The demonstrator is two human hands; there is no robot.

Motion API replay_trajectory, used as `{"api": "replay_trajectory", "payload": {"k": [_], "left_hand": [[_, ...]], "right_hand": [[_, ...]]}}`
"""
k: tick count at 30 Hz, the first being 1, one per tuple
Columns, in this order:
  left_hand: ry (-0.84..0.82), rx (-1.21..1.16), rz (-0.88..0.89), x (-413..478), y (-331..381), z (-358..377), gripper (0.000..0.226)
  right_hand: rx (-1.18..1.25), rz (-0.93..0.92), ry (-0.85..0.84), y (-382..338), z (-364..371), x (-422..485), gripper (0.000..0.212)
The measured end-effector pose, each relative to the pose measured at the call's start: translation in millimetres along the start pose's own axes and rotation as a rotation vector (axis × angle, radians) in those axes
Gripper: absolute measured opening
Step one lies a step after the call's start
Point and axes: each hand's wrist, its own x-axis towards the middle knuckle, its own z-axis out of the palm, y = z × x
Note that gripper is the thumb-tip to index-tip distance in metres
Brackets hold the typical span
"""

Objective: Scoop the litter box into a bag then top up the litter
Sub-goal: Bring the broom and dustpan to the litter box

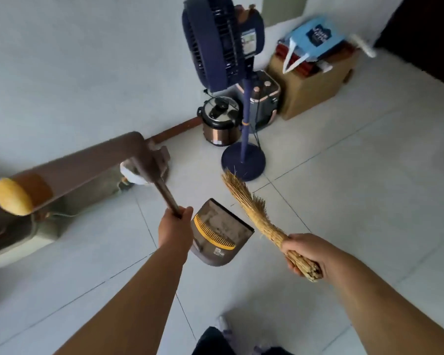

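My left hand (176, 230) grips a thin dark handle (167, 194) right beside a grey-brown dustpan (222, 234) with a yellow comb strip, held low over the tiled floor. The handle runs up-left into a thick brown bar (82, 165) with a yellow end. My right hand (305, 254) grips the bound end of a straw hand broom (251, 208). Its bristles point up-left, just right of the pan's mouth. No bag of litter is plainly visible. A beige, blurred object (18, 242) lies at the left edge under the bar.
A navy standing fan (221, 44) stands ahead on a round base (244, 160). Behind it are a pressure cooker (219, 121), another appliance (264, 98) and a cardboard box (315, 85) with a blue bag (315, 37). The wall rises on the left.
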Motion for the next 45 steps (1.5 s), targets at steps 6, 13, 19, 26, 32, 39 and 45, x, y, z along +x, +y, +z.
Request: {"api": "replay_trajectory", "payload": {"k": [6,13,19,26,32,39,45], "left_hand": [[-0.226,0.166,0.135,-48,54,109,0.014],[-0.435,0.364,0.325,-135,113,274,0.014],[-0.508,0.450,0.395,-217,158,445,0.024],[-0.584,0.507,0.480,-288,209,613,0.027],[-0.685,0.515,0.519,-325,258,753,0.024],[-0.776,0.567,0.618,-373,342,934,0.027],[-0.753,0.656,0.801,-413,412,1063,0.030]], "right_hand": [[0.400,0.040,0.163,71,-86,-47,0.017],[0.779,0.060,0.270,156,-212,-81,0.016],[0.981,0.052,0.305,229,-353,-105,0.015],[1.119,0.039,0.381,285,-501,-113,0.015],[1.275,0.035,0.453,304,-625,-106,0.018],[1.428,0.037,0.524,323,-786,-95,0.022],[1.521,0.014,0.563,345,-918,-81,0.014]]}}
